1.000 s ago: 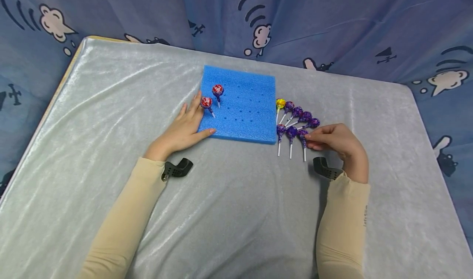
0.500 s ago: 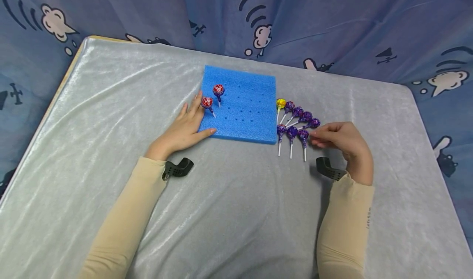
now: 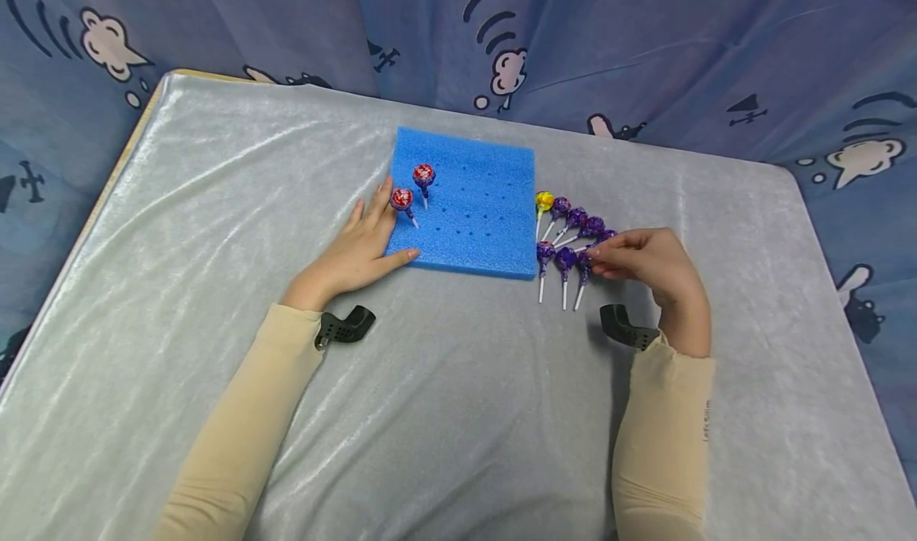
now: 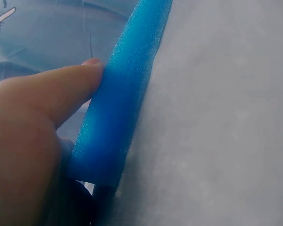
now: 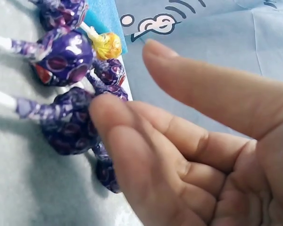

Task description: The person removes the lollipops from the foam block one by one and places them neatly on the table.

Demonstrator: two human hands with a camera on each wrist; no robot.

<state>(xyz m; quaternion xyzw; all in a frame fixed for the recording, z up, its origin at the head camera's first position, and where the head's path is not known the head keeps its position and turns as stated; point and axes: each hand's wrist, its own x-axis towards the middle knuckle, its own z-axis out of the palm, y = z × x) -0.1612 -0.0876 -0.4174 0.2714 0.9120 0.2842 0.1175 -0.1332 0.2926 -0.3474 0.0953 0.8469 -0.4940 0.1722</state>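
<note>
My left hand [image 3: 354,251] rests along the left edge of a blue foam block [image 3: 476,254], its thumb on the front edge. In the left wrist view the thumb [image 4: 75,89] lies against the foam's upper edge. Two red-and-purple lollipops [image 3: 402,200] stand by their sticks in the block, near that hand. At the right, my right hand [image 3: 648,258] touches the head of a purple lollipop [image 3: 583,269] lying on the cloth. The right wrist view shows its fingertips against this lollipop [image 5: 68,125], with the thumb [image 5: 179,70] apart from them.
Right of the foam, several more lollipops lie in a fan, including a yellow one [image 3: 544,200] and a purple one [image 3: 565,258]. Small holes dot the foam's top. Pale shiny cloth [image 3: 458,414] covers the table, and a patterned blue curtain [image 3: 630,40] hangs behind.
My right hand drew slightly away from the nearest purple lollipop, then came back to it. That lollipop has turned, its stick end swinging left. The left hand and foam stayed still.
</note>
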